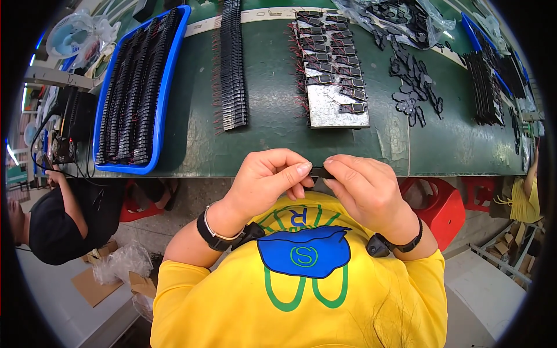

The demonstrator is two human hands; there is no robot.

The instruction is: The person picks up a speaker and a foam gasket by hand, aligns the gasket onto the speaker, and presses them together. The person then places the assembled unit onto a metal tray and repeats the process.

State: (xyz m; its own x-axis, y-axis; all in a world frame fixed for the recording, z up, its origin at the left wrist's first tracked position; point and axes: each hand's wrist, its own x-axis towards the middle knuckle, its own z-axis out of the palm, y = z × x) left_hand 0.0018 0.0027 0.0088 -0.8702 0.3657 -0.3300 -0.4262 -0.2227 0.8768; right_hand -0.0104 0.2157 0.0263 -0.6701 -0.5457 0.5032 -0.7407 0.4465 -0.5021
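Just in front of the table's near edge, my left hand and my right hand meet fingertip to fingertip. Between them is a small black plastic part, pinched by both thumbs and index fingers. Much of it is hidden by the fingers. Beyond the hands lies a pale metal plate bearing small black rectangular speaker-like units with thin red wires. A long, tight row of black parts, red wires along its left side, lies left of the plate.
A blue tray at the left holds rows of black parts. Loose black pieces and a clear plastic bag lie to the right, past them stacked black strips. Red stools stand below the green table; people sit at both sides.
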